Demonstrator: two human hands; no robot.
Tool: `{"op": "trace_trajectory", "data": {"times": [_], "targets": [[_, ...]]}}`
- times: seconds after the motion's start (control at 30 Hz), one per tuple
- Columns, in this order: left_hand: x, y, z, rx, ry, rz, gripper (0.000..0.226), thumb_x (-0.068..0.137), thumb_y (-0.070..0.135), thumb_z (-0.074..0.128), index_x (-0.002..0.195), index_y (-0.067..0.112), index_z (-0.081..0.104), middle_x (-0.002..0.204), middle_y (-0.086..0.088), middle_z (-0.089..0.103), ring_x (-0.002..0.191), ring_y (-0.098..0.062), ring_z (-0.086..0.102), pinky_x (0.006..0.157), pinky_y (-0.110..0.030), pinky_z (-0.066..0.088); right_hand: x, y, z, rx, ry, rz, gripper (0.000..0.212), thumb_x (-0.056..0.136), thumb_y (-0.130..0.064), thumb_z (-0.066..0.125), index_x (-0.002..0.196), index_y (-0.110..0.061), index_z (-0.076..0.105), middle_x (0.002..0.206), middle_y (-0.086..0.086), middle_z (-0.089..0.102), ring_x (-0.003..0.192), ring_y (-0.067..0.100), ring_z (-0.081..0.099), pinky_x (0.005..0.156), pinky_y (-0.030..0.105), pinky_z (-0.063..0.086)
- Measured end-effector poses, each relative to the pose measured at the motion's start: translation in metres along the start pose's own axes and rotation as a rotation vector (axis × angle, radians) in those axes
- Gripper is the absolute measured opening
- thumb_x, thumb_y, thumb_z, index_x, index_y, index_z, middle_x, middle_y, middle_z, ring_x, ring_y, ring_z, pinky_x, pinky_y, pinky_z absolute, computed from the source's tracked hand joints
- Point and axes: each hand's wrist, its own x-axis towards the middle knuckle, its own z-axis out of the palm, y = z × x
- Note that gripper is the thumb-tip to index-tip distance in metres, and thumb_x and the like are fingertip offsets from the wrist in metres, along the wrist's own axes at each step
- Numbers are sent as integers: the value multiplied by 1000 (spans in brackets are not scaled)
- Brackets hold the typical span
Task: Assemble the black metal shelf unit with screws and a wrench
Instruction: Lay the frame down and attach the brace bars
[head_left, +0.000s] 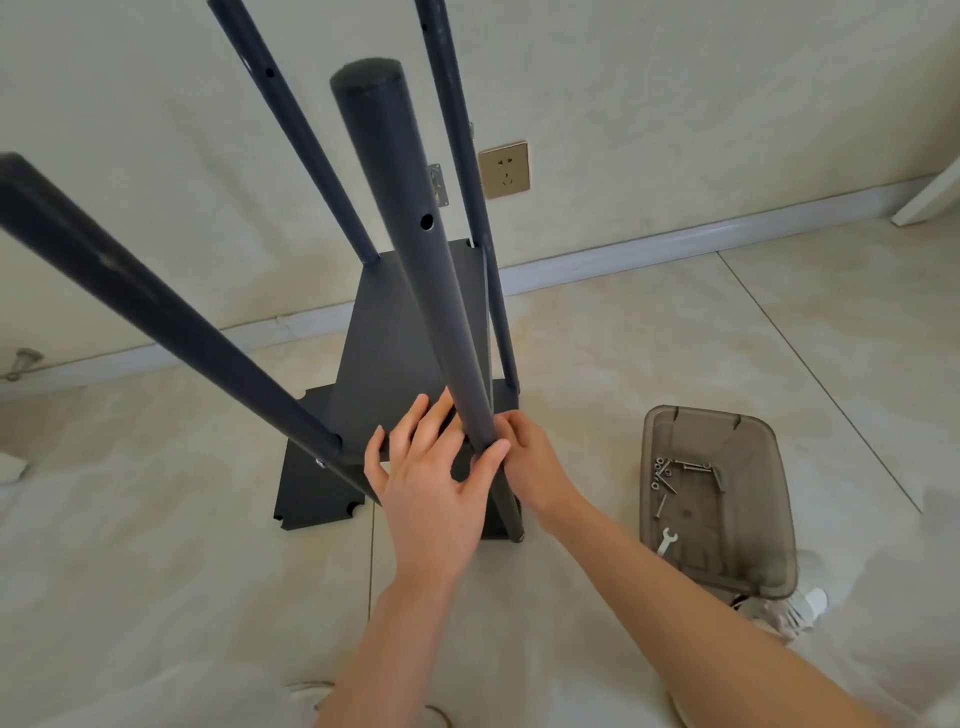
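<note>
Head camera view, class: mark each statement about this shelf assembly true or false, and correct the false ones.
1. The wrench lies in the grey tray on the floor. True.
2. The right hand holds a single bolt. False: it grips the nearest pole.
3. Loose screws lie in the tray. True.
4. The left hand grips the wrench. False: its fingers are spread beside the pole.
5. A plug sits in the wall socket. False: the socket is empty.
</note>
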Motion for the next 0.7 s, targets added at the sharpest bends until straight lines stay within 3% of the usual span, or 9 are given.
{"op": "trace_trajectory", "data": {"times": [0.13,0.23,0.33,0.43,0.53,0.63,0.7], "targets": [[-2,-9,-6,-9,-12,-10,51,88,61,43,116,30,72,132,12,63,137,-12,43,117,-49,20,0,-7,8,-143,-3,-65,21,107,-17,34,113,-3,49,109,18,60,97,33,63,87,42,56],[-1,-14,-14,-47,-12,-44,48,88,61,47,117,31,71,133,14,62,138,-11,42,118,-46,17,-1,-10,14,-162,25,-90,17,107,-17,33,107,-8,47,99,8,57,82,19,58,62,16,50],[0,-18,-25,-107,16,-78,38,86,51,61,113,26,73,132,11,62,136,-16,45,117,-49,20,-3,-16,21,-180,33,-120,21,108,-21,31,109,-10,48,91,-1,56,82,22,60,63,20,51],[3,-24,-41,-199,15,-130,40,83,46,63,115,24,72,131,19,55,135,-17,46,114,-53,24,-6,-22,30,-228,16,-154,18,108,-22,32,114,-14,46,88,-8,56,66,5,60,51,7,45],[3,-35,-55,-297,-19,-172,39,88,45,66,119,22,70,133,19,53,135,-15,46,113,-53,29,-8,-25,40,-211,-10,-155,16,107,-24,35,117,-18,46,85,-6,62,59,5,65,49,9,47],[-1,-44,-64,-422,-63,-265,27,88,34,68,114,41,64,134,27,50,134,-7,42,114,-49,32,-8,-23,45,-130,-12,-105,18,106,-25,36,115,-16,50,69,-7,66,56,5,68,52,9,50],[-5,-50,-67,-500,-80,-310,33,88,32,68,101,61,58,126,38,50,128,-1,46,110,-40,40,-8,-21,47,-113,-30,-73,19,107,-26,35,114,-15,49,56,-7,67,57,6,69,55,8,48]]}}
